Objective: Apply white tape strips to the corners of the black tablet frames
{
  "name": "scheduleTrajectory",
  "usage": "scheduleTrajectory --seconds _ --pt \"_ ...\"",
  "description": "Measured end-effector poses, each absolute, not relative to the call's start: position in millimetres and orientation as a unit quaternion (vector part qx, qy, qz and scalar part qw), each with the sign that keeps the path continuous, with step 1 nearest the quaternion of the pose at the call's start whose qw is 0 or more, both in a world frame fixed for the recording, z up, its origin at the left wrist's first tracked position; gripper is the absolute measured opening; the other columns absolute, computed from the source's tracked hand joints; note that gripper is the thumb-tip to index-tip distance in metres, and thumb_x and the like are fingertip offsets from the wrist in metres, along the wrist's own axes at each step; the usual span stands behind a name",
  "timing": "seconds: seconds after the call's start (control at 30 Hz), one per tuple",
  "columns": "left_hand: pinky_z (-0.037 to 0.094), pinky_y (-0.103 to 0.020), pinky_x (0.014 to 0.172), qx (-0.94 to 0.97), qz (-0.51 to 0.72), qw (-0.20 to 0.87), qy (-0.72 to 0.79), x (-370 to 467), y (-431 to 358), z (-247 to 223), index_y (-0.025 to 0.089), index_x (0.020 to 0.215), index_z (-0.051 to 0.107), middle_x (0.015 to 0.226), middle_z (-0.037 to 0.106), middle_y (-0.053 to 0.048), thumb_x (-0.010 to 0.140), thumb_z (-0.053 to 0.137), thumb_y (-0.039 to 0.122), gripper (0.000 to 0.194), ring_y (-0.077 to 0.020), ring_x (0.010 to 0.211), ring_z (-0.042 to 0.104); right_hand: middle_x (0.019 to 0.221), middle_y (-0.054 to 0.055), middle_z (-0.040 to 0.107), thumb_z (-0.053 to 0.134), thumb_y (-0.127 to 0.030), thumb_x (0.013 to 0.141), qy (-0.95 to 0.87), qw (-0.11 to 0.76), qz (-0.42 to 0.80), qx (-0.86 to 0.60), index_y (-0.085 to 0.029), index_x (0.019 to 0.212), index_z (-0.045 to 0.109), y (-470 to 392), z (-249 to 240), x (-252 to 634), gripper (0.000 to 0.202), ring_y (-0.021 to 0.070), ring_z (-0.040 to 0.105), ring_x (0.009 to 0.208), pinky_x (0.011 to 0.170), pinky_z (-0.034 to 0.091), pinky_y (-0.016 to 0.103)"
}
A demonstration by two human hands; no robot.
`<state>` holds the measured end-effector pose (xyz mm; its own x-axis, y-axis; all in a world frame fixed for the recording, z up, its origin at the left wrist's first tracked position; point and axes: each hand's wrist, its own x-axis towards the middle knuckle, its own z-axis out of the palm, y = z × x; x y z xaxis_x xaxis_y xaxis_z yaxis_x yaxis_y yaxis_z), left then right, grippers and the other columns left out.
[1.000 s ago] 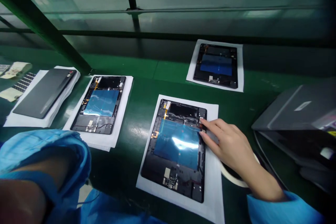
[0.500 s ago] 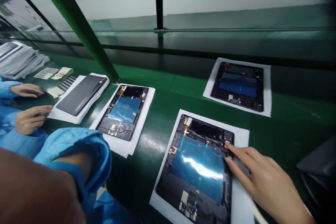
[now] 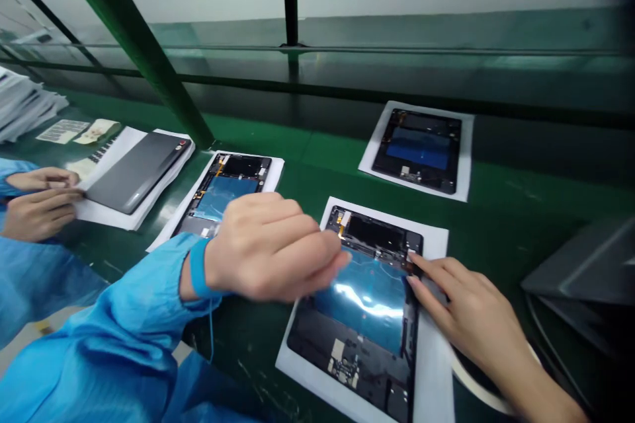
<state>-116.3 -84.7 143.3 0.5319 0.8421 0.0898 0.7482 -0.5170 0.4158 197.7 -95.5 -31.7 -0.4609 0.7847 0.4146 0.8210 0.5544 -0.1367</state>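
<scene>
An opened tablet [image 3: 367,363] with a blue-filmed battery [image 3: 362,324] lies on white sheeting [image 3: 431,370] before me. My right hand [image 3: 471,310] rests at its upper right edge, thumb and index fingertips apart on the inner parts beside the battery. My left hand [image 3: 272,248] is raised over the tablet's left side, its fingers curled together in a pinch pointing right. Whatever those fingertips may hold is too small or hidden to make out. A blue strap [image 3: 199,268] circles the left wrist. Behind this hand, a second opened tablet [image 3: 243,166] is partly covered.
Farther back lies another opened tablet [image 3: 417,149] on white sheeting. At left, a co-worker's hands [image 3: 42,201] touch the near end of a closed grey tablet [image 3: 136,172]. A green post [image 3: 139,46] rises behind. A dark grey box-like object [image 3: 585,277] and a cable stand at right.
My left hand has swung from the lower left to above the tablet's left side. My right hand keeps its place on the tablet. The co-worker's hands have come together.
</scene>
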Motion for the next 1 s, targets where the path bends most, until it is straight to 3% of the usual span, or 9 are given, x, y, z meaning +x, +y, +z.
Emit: scheduleTrajectory --seconds 0.13,0.23,0.33,0.43,0.53,0.6,0.7,0.87,1.0 --pt "0.048 -0.033 0.071 0.927 -0.080 -0.010 0.367 -106 -44 113 0.014 0.088 0.066 0.080 0.065 -0.008 0.096 0.052 0.030 0.023 -0.0218 0.077 0.062 0.092 0.006 0.066 0.045 -0.034 0.099 -0.856 0.220 -0.046 -0.465 -0.014 0.118 0.061 -94 -30 197 0.032 0.0173 0.061 0.077 0.069 0.044 0.031" --pt "0.051 -0.037 0.076 0.893 -0.120 0.026 0.434 -114 -39 95 0.010 0.094 0.065 0.090 0.067 -0.013 0.091 0.059 0.029 0.021 -0.0269 0.085 0.065 0.092 0.006 0.067 0.045 -0.035 0.099 -0.853 0.218 -0.041 -0.472 -0.015 0.119 0.062 -95 -30 197 0.032 0.0175 0.061 0.076 0.069 0.045 0.032" --pt "0.052 -0.039 0.089 0.809 -0.024 0.290 0.510 -129 -63 84 0.014 0.117 0.062 0.115 0.065 -0.014 0.087 0.063 0.032 0.035 -0.0275 0.105 0.064 0.093 0.007 0.067 0.045 -0.034 0.099 -0.850 0.217 -0.036 -0.478 -0.015 0.118 0.062 -95 -30 196 0.033 0.0173 0.062 0.076 0.070 0.045 0.033" --pt "0.048 -0.038 0.101 0.547 0.080 0.617 0.560 -143 -99 81 0.023 0.137 0.049 0.135 0.057 -0.011 0.087 0.065 0.041 0.056 -0.0237 0.120 0.059 0.094 0.007 0.067 0.044 -0.034 0.099 -0.852 0.210 -0.043 -0.478 -0.014 0.118 0.063 -95 -29 195 0.033 0.0176 0.061 0.076 0.070 0.045 0.033" --pt "0.044 -0.038 0.106 0.309 0.130 0.761 0.556 -144 -124 85 0.026 0.138 0.048 0.146 0.049 -0.009 0.083 0.073 0.043 0.062 -0.0229 0.127 0.054 0.093 0.007 0.067 0.043 -0.034 0.099 -0.848 0.204 -0.053 -0.487 -0.015 0.117 0.063 -95 -29 194 0.034 0.0177 0.060 0.074 0.070 0.045 0.034" --pt "0.045 -0.036 0.103 0.226 0.160 0.786 0.552 -136 -129 85 0.023 0.130 0.054 0.139 0.054 -0.010 0.078 0.080 0.040 0.061 -0.0213 0.119 0.058 0.092 0.007 0.067 0.044 -0.034 0.098 -0.845 0.209 -0.058 -0.489 -0.014 0.118 0.063 -96 -30 194 0.034 0.0182 0.060 0.073 0.069 0.045 0.034" --pt "0.047 -0.032 0.091 0.183 0.186 0.797 0.544 -119 -126 79 0.018 0.111 0.062 0.112 0.066 -0.007 0.071 0.084 0.036 0.048 -0.0159 0.096 0.063 0.088 0.007 0.066 0.043 -0.037 0.098 -0.846 0.218 -0.063 -0.483 -0.014 0.118 0.062 -98 -32 195 0.036 0.0187 0.059 0.070 0.066 0.044 0.034" --pt "0.038 -0.024 0.065 0.289 0.153 0.764 0.556 -103 -119 62 0.015 0.086 0.065 0.075 0.059 0.003 0.070 0.081 0.028 0.026 -0.0092 0.071 0.051 0.086 0.007 0.065 0.040 -0.043 0.098 -0.848 0.207 -0.065 -0.484 -0.014 0.120 0.060 -100 -35 198 0.041 0.0193 0.057 0.063 0.062 0.045 0.035" --pt "0.039 -0.024 0.071 0.312 0.193 0.751 0.550 -101 -123 55 0.015 0.081 0.065 0.076 0.059 0.004 0.068 0.081 0.029 0.025 -0.0091 0.074 0.052 0.086 0.006 0.065 0.040 -0.044 0.098 -0.849 0.208 -0.050 -0.483 -0.017 0.121 0.059 -101 -39 202 0.041 0.0197 0.059 0.064 0.061 0.046 0.035"
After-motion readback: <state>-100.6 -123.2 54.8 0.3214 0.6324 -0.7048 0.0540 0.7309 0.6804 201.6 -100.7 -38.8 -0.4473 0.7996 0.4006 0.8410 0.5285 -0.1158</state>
